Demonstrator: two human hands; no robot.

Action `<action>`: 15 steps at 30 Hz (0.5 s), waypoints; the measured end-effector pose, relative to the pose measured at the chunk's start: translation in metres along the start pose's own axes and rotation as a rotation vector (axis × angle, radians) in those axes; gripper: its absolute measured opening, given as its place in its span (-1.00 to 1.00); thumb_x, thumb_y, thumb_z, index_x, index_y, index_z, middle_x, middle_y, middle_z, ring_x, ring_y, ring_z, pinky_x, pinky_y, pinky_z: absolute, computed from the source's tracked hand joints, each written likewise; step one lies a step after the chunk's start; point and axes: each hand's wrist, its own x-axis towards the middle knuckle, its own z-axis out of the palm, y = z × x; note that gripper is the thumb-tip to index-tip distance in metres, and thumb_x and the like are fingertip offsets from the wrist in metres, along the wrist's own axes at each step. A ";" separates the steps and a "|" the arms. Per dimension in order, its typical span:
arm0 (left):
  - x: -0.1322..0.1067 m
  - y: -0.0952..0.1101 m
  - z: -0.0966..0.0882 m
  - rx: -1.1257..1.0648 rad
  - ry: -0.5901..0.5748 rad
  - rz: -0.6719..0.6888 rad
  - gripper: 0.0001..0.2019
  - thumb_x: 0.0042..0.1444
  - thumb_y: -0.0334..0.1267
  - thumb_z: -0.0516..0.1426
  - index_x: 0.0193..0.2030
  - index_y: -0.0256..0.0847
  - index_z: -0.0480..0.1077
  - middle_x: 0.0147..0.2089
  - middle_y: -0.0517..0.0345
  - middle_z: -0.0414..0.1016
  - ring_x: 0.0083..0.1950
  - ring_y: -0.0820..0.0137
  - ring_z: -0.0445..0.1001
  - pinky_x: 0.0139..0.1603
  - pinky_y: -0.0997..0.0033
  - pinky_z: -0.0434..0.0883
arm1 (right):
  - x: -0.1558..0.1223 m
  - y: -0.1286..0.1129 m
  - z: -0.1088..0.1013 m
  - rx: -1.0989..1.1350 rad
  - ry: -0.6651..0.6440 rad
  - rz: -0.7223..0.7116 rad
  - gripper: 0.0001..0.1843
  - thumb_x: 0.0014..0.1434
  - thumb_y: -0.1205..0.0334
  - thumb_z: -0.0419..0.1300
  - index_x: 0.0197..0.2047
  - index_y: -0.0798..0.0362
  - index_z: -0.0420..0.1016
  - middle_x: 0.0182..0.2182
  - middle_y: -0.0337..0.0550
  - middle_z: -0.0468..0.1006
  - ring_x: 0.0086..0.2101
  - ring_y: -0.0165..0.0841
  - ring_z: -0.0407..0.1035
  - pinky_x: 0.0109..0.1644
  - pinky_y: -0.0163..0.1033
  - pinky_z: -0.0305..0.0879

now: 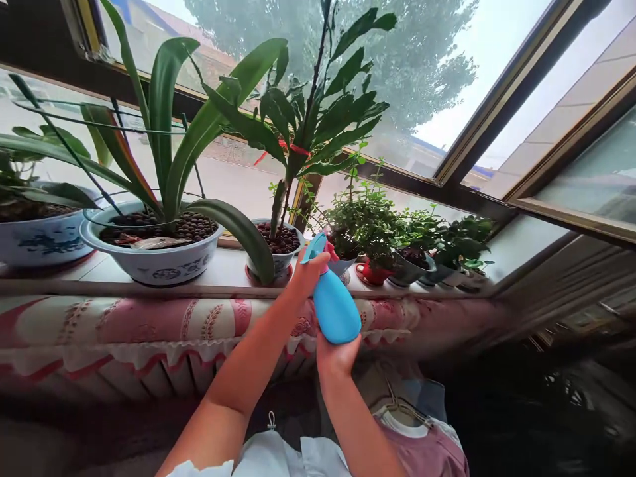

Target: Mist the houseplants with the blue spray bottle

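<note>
Spray bottle (334, 308), blue plastic, held up just in front of the sill, tilted, head toward the plants. Grip?

Both hands on it, closed. Left hand (307, 275) wrapped high at the neck, below the sprayer head (314, 249). Right hand (334, 354) cupped under the base. Can't tell from here if a finger is on the pink trigger (331, 252).

Main risk?

Tilt. Bottle is opaque, so fill level is unreadable. If it's low, leaning like that could draw air and spit instead of mist. That's a judgement, not a reading.

What's near the grip?

Just left of it, a white pot of dark pebbles (277, 266), with a long strap leaf (238, 228) drooping past the edge of the white sill (233, 266). A swing left could snag that leaf. Right of the grip, a small red pot (370, 273) on a saucer, close to the edge. A bump could tip it.

Below?

Pink patterned cloth cover (163, 321) with a ruffled hem, right under the grip. Drips would land there. Wet plastic could also slide off that lower hand.
</note>
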 end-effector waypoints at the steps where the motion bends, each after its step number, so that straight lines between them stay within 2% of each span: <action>1: 0.002 -0.003 -0.005 -0.040 0.000 -0.022 -0.84 -0.13 -0.24 0.08 -0.42 -0.23 0.43 -0.39 0.13 0.49 -0.29 0.37 0.43 -0.20 0.37 0.34 | -0.002 0.004 0.001 0.031 0.029 0.025 -0.54 0.09 -0.05 -0.10 -0.06 -0.11 0.44 -0.08 -0.20 0.59 -0.13 -0.20 0.49 -0.07 -0.01 0.36; 5: 0.008 -0.007 -0.021 -0.138 -0.036 -0.088 -0.77 -0.15 -0.24 0.15 -0.30 -0.23 0.48 -0.34 0.14 0.53 -0.24 0.34 0.47 -0.15 0.37 0.36 | -0.002 0.022 0.005 0.076 0.121 0.067 -0.61 0.07 -0.02 -0.04 -0.12 -0.16 0.48 -0.16 -0.28 0.63 -0.22 -0.22 0.50 -0.16 -0.02 0.37; 7: 0.013 -0.007 -0.027 -0.143 -0.039 -0.080 -0.84 -0.16 -0.29 0.15 -0.39 -0.24 0.49 -0.37 0.14 0.53 -0.25 0.36 0.46 -0.13 0.39 0.36 | 0.003 0.029 0.007 0.051 0.144 0.036 -0.64 0.07 -0.02 -0.04 -0.15 -0.19 0.48 -0.20 -0.33 0.64 -0.25 -0.25 0.50 -0.19 -0.05 0.37; 10: 0.021 -0.010 -0.036 -0.193 0.011 -0.081 -0.88 -0.16 -0.30 0.10 -0.48 -0.23 0.45 -0.45 0.18 0.48 -0.32 0.40 0.44 -0.14 0.38 0.37 | 0.014 0.031 0.012 0.011 0.134 0.002 -0.62 0.08 -0.03 -0.04 -0.15 -0.18 0.49 -0.19 -0.32 0.64 -0.24 -0.27 0.50 -0.18 -0.06 0.37; 15: 0.029 -0.020 -0.045 -0.277 0.023 -0.142 -0.79 -0.16 -0.21 0.14 -0.38 -0.23 0.49 -0.43 0.15 0.53 -0.31 0.33 0.49 -0.19 0.34 0.41 | 0.023 0.036 0.009 -0.065 0.047 -0.052 -0.56 0.08 -0.07 -0.01 -0.06 -0.16 0.48 -0.13 -0.30 0.63 -0.15 -0.25 0.49 -0.10 -0.05 0.37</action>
